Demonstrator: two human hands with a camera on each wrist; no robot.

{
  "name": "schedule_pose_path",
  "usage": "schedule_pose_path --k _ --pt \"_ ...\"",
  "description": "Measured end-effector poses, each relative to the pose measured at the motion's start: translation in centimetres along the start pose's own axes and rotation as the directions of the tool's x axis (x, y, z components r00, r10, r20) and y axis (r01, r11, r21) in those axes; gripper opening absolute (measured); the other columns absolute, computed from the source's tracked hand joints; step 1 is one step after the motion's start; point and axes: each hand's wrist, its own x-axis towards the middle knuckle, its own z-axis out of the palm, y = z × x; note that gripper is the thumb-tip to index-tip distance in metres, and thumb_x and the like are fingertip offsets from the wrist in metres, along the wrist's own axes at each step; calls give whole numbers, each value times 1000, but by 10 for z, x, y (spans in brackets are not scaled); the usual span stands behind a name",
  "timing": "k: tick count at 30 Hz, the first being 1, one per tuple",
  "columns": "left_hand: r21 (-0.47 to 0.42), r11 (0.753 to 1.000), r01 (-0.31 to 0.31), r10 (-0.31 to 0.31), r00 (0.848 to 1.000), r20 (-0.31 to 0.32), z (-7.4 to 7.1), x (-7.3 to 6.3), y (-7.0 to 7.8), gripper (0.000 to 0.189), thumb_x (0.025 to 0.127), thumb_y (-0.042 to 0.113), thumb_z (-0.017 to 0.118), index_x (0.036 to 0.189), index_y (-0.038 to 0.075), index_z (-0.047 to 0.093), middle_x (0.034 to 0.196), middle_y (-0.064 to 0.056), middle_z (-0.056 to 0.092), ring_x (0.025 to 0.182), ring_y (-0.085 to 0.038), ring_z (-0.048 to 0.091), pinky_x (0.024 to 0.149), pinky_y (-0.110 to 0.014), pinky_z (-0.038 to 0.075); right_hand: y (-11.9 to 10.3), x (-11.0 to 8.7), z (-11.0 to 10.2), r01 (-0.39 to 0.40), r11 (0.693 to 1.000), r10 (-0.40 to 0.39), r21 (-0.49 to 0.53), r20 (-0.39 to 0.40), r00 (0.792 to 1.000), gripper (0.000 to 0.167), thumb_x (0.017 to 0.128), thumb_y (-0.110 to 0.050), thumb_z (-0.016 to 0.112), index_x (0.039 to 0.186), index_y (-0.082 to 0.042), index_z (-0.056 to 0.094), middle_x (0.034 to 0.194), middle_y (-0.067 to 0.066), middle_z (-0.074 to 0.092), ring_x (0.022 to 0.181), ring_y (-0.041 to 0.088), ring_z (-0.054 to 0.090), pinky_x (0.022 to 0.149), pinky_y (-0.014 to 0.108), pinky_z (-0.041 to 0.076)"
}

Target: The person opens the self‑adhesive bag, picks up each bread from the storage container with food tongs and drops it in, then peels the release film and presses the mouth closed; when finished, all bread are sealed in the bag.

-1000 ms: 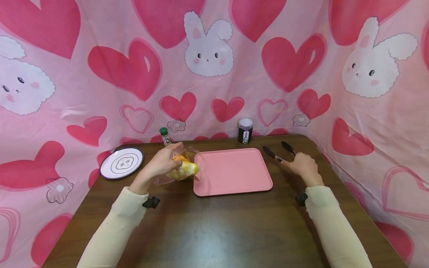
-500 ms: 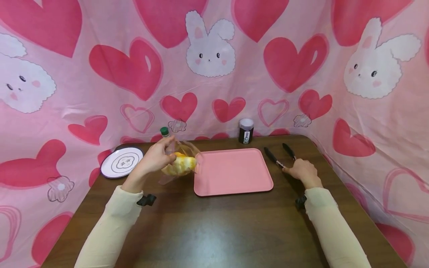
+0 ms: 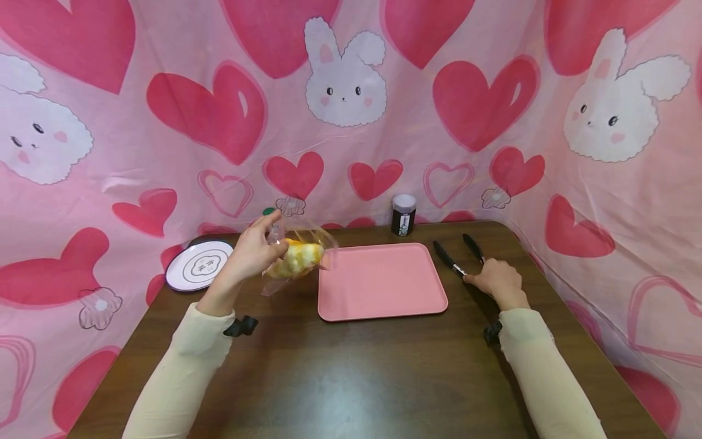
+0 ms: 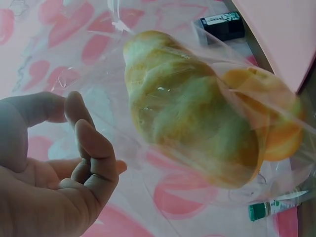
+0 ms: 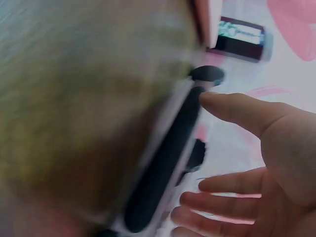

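Golden twisted bread (image 3: 304,257) in a clear bag (image 3: 325,242) at left; black-and-silver tongs (image 3: 450,259), ends apart, at right.

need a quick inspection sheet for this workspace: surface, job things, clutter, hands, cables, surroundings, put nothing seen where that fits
Surface: brown table, glare toward its near side.
Job's things: bread, at least two pieces, in a clear plastic bag; black-tipped tongs on the right.
Clutter: pink tray in the middle; white plate on the left; green-capped bottle and dark jar at the back.
Left hand: pinches the bag.
Right hand: at the tongs; grip unclear.
Cables: nothing seen.
Surroundings: pink backdrop with hearts and rabbits.
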Motion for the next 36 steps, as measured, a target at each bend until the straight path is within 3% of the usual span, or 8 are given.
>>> schedule_pose_path --k 6,12,20,25,29,33,36 --pt "-77 997 7 -7 1000 2 5 0 8 74 89 14 63 156 6 32 155 -21 38 62 -14 67 59 -23 49 -24 -13 -14 94 992 -85 81 -108 991 74 90 -56 62 139 -2 52 132 31 59 113 53 57 86 65 47" --pt "-139 990 15 -15 1000 8 14 2 13 73 88 12 63 155 7 34 156 -20 38 62 -18 68 56 -23 51 -66 -38 -27 282 937 -237 204 -220 946 48 93 -45 63 126 -10 65 115 14 72 104 37 66 83 55 51" --pt "-120 993 11 -14 1000 -21 24 6 22 73 87 15 64 154 7 36 151 -19 44 59 -11 65 62 -24 51 -128 -73 -29 515 799 -416 310 -333 846 26 91 -33 71 109 -15 74 93 2 75 84 18 68 71 34 53" --pt "-165 986 10 -12 1000 -11 30 6 26 73 87 13 63 154 6 35 156 -17 37 60 -11 66 55 -21 51 -161 -94 -25 626 692 -524 361 -344 779 16 89 -29 74 101 -19 76 91 -7 74 81 10 67 69 30 54" --pt "-193 981 2 -5 1000 -15 35 6 28 74 86 12 63 154 5 35 156 -18 36 60 -9 66 58 -19 51 -185 -105 -19 674 616 -587 407 -333 738 11 88 -28 75 98 -22 76 89 -10 74 79 5 66 69 27 55" --pt "-205 979 -5 -1 1000 -28 39 6 29 74 87 13 64 154 4 34 156 -18 37 61 -7 65 62 -19 52 -209 -110 -11 687 587 -608 428 -328 723 12 88 -28 75 98 -21 76 90 -10 75 78 3 66 71 24 55" --pt "-191 982 -5 -3 999 -41 42 5 30 74 86 15 64 154 4 35 157 -16 36 61 -6 63 67 -20 52 -224 -111 -4 671 598 -570 439 -356 741 16 88 -29 75 101 -20 76 91 -8 75 77 4 66 70 24 55"
